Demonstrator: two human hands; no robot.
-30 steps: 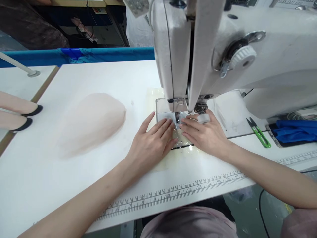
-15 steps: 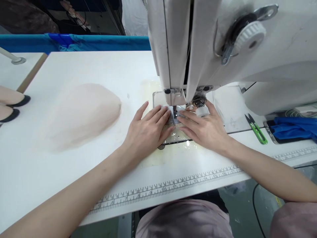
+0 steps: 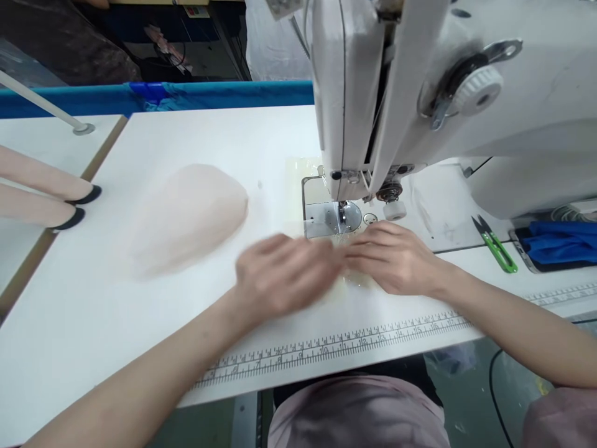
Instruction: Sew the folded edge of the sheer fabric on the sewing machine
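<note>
My left hand [image 3: 289,274] is curled closed and blurred by motion, in front of the needle plate of a sewing machine [image 3: 373,93]. Its fingertips meet those of my right hand [image 3: 396,258], whose fingers are pressed together. What they pinch, if anything, is hidden or too small to make out. Behind the hands, the presser foot [image 3: 342,213] stands over the metal plate [image 3: 321,218]. A sheer beige piece of fabric [image 3: 200,211] lies on the white table [image 3: 153,336] to the left, apart from both hands.
Green-handled thread snips [image 3: 498,249] lie at the right, beside a phone [image 3: 522,249] partly under blue cloth [image 3: 559,241]. A printed ruler [image 3: 326,348] runs along the front edge. Two beige, dark-tipped long shapes [image 3: 46,193] reach in from the left.
Both hands have drawn back from the presser foot toward the front edge and come together. My left hand has gone from flat to curled. The view has shifted slightly left.
</note>
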